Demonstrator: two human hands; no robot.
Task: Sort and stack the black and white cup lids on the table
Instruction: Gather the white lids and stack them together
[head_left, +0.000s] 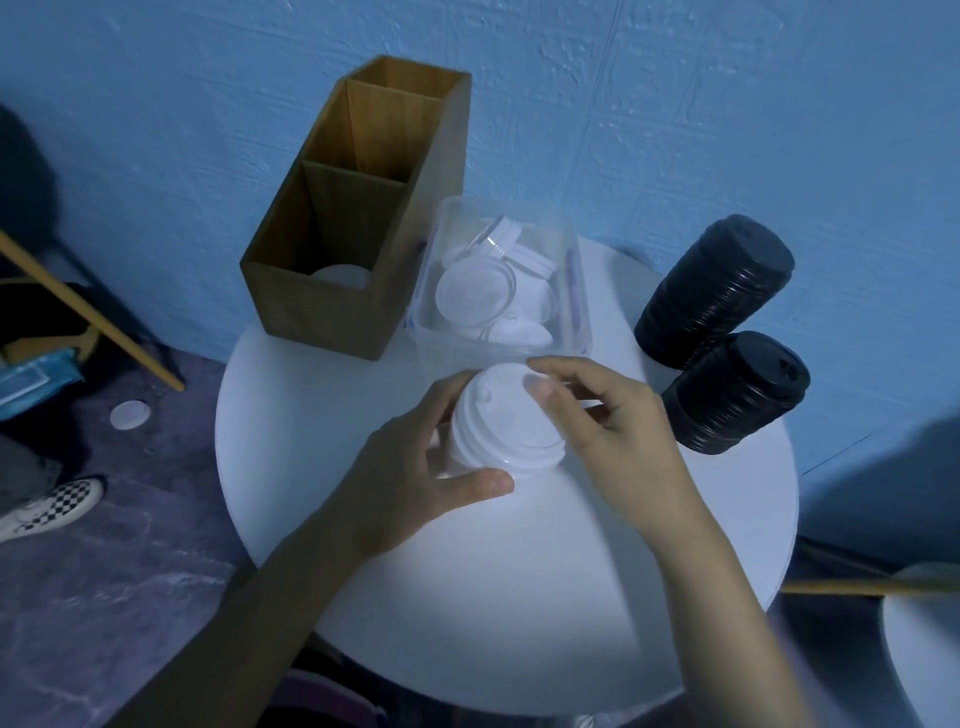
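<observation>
Your left hand grips the stack of white lids from its left side. The thumb is curled round the near edge and the fingers wrap behind it. Your right hand comes in from the right with its fingers bent, thumb and forefinger pinching the top of that same stack. The stack sits over the middle of the round white surface; you cannot tell whether its base touches.

Just behind the stack stands a clear container with loose white lids lying in it at mixed angles. The bluish marks on its walls are too blurred to read.

To your right, two black lid stacks lean near the surface's edge. The rear black stack touches the front black stack.

To your left, a wooden box with three compartments stands beside the container, with a single white lid in the bottom of its nearest compartment.

On the floor lie a stray white lid and a checkered shoe.
</observation>
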